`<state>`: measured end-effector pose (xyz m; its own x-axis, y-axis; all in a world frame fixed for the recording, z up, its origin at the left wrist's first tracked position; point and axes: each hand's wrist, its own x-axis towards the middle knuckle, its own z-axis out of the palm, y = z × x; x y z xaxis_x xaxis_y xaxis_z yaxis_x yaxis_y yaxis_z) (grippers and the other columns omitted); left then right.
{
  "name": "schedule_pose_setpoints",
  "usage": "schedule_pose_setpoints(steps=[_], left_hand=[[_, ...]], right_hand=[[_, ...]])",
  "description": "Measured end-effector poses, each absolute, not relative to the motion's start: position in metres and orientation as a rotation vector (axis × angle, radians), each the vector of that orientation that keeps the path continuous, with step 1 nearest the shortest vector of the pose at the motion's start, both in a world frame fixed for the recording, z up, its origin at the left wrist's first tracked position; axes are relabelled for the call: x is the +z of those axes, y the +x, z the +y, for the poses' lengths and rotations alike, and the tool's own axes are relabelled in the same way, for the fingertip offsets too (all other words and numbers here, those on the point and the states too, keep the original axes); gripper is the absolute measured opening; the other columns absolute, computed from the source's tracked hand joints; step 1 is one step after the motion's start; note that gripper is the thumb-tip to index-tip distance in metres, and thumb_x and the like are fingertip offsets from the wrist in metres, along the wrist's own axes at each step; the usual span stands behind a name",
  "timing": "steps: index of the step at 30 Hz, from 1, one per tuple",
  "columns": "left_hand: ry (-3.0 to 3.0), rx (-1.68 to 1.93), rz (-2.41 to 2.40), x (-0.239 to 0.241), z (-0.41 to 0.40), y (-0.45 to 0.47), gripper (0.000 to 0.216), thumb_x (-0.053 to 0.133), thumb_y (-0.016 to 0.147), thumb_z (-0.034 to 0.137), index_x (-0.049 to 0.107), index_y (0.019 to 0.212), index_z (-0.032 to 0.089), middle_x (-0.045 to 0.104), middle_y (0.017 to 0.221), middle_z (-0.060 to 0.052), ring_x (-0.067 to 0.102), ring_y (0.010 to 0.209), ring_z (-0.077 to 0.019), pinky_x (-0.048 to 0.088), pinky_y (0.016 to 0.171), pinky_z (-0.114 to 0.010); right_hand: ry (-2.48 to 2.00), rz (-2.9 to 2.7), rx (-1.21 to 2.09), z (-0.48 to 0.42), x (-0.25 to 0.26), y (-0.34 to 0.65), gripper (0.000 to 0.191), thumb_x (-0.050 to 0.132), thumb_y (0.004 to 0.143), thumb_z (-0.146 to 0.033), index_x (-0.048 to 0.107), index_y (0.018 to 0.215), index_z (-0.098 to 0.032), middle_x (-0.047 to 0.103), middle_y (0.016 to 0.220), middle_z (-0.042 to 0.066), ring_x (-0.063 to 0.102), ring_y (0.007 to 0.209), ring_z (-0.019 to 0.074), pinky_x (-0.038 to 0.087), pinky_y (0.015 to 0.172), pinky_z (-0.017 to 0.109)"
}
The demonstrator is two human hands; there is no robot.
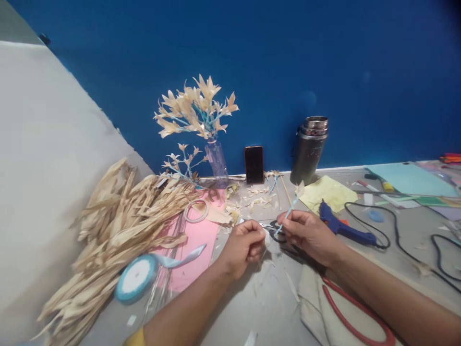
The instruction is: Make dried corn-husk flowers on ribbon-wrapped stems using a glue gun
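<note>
My right hand [308,233] pinches a thin stem wrapped in light blue ribbon [288,214], which slants up to a small pale husk petal at its tip. My left hand [244,244] is closed just to the left of it, fingers curled around a small pale piece [266,237] that I cannot name. Both hands hover over the grey table [266,298] near black scissors [279,229], partly hidden behind them.
A pile of dried husks [115,226] lies left, beside a blue ribbon spool [136,278], pink paper [196,245] and a tape ring [196,210]. A vase of husk flowers [217,161], a phone [254,164] and a steel flask [309,149] stand at the blue wall. A blue glue gun [342,228] with cables lies right.
</note>
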<state>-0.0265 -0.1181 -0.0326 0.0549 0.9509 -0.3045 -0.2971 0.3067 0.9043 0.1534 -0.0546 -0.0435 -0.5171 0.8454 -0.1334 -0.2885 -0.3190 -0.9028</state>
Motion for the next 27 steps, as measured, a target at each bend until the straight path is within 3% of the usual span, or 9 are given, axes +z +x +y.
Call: schedule_pose_setpoints(steps=[4, 8, 12, 15, 18, 20, 23, 27], left_hand=[[1.057, 1.232, 1.517, -0.037, -0.11, -0.037, 0.023, 0.071, 0.069, 0.028, 0.052, 0.059, 0.019, 0.045, 0.052, 0.005, 0.037, 0.048, -0.0084, 0.025, 0.047, -0.021], [1.184, 1.317, 1.643, -0.036, -0.107, -0.042, 0.008, 0.069, 0.069, 0.019, 0.063, 0.075, 0.018, 0.06, 0.067, 0.002, 0.046, 0.054, -0.0095, 0.033, 0.051, -0.022], [1.093, 1.206, 1.317, -0.032, -0.115, -0.032, 0.025, 0.062, 0.084, 0.041, 0.067, 0.085, 0.016, 0.058, 0.059, 0.001, 0.039, 0.043, -0.0072, 0.028, 0.044, -0.021], [0.946, 1.094, 1.079, -0.033, -0.123, -0.021, 0.037, 0.065, 0.083, 0.053, 0.066, 0.09, 0.016, 0.06, 0.058, 0.001, 0.04, 0.04, -0.0069, 0.025, 0.04, -0.02], [0.863, 1.068, 1.015, -0.035, -0.126, -0.016, 0.035, 0.075, 0.075, 0.047, 0.061, 0.08, 0.016, 0.068, 0.07, -0.004, 0.041, 0.041, -0.0044, 0.023, 0.039, -0.018], [0.837, 1.05, 1.015, -0.035, -0.126, -0.015, 0.032, 0.079, 0.072, 0.04, 0.058, 0.074, 0.016, 0.066, 0.066, -0.002, 0.039, 0.04, -0.003, 0.021, 0.039, -0.017], [0.799, 1.054, 1.007, -0.034, -0.126, -0.017, 0.031, 0.079, 0.07, 0.037, 0.057, 0.073, 0.016, 0.065, 0.063, 0.0, 0.038, 0.039, -0.0025, 0.021, 0.038, -0.016], [0.786, 1.142, 0.929, -0.032, -0.124, -0.017, 0.033, 0.082, 0.07, 0.039, 0.061, 0.08, 0.015, 0.065, 0.063, 0.0, 0.047, 0.04, -0.0051, 0.033, 0.039, -0.018]], right_hand=[[-0.713, -1.1, 1.998, -0.055, -0.039, 0.156, 0.035, 0.089, 0.068, -0.043, 0.068, 0.074, -0.015, 0.05, 0.06, -0.003, 0.038, 0.054, 0.0074, 0.028, 0.05, 0.022], [-0.641, -1.132, 2.064, -0.058, -0.036, 0.156, 0.034, 0.087, 0.07, -0.043, 0.069, 0.075, -0.015, 0.049, 0.063, -0.002, 0.037, 0.055, 0.0084, 0.027, 0.05, 0.023], [-0.731, -1.223, 1.937, -0.06, -0.039, 0.154, 0.036, 0.087, 0.068, -0.045, 0.064, 0.068, -0.018, 0.056, 0.072, -0.001, 0.035, 0.054, 0.0077, 0.026, 0.05, 0.024], [-0.815, -1.373, 1.839, -0.06, -0.042, 0.153, 0.039, 0.083, 0.072, -0.05, 0.06, 0.066, -0.019, 0.058, 0.07, -0.001, 0.035, 0.053, 0.0083, 0.022, 0.049, 0.025], [-0.885, -1.475, 1.788, -0.061, -0.045, 0.153, 0.042, 0.08, 0.075, -0.054, 0.057, 0.066, -0.019, 0.052, 0.06, -0.004, 0.029, 0.05, 0.0079, 0.017, 0.047, 0.026], [-0.907, -1.513, 1.763, -0.062, -0.045, 0.153, 0.042, 0.079, 0.075, -0.054, 0.058, 0.067, -0.019, 0.046, 0.055, -0.006, 0.026, 0.049, 0.0078, 0.016, 0.047, 0.026], [-0.902, -1.543, 1.768, -0.064, -0.044, 0.152, 0.038, 0.077, 0.077, -0.054, 0.067, 0.084, -0.018, 0.048, 0.057, -0.006, 0.032, 0.051, 0.0083, 0.02, 0.048, 0.025], [-0.747, -1.589, 1.928, -0.068, -0.038, 0.15, 0.054, 0.075, 0.078, -0.054, 0.065, 0.118, -0.019, 0.066, 0.078, 0.002, 0.051, 0.061, 0.0127, 0.033, 0.051, 0.024]])
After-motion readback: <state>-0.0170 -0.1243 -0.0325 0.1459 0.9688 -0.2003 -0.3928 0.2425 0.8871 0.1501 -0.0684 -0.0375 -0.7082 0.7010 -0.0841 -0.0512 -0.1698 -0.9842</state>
